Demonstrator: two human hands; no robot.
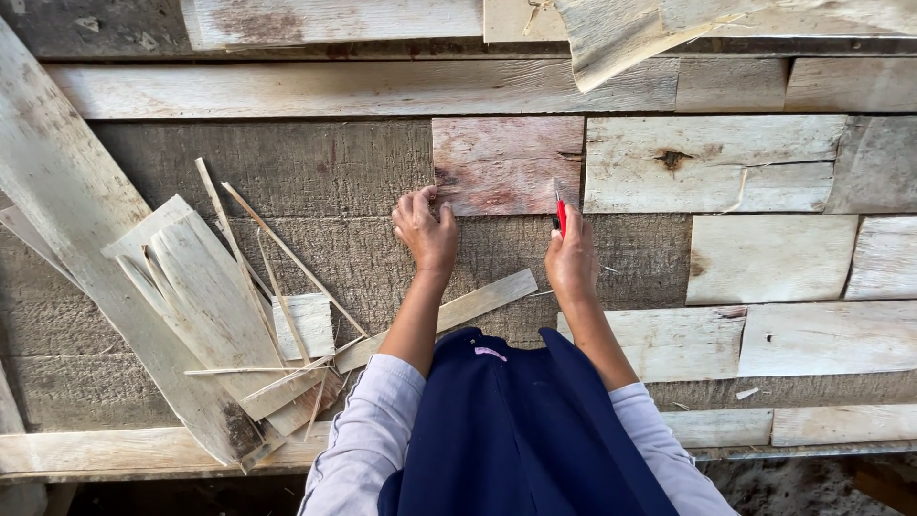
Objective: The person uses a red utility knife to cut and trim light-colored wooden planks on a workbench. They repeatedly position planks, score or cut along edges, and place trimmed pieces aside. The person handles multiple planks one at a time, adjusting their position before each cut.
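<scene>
We see reddish veneer sheet (506, 164) flat on boards, long axis left-right, just ahead of both hands. Left hand (426, 232) presses lower-left edge, fingers curled. Right hand (571, 260) closed around red-handled knife (561, 216) at lower-right corner.

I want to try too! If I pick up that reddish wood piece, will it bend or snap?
The reddish wood piece looks thin and flat like veneer, so probably light and a bit bendy. Split slivers nearby suggest it may crack along the grain. The left hand presses its corner, perhaps because it slides easily.

Soft even daylight; sharp focus
</scene>
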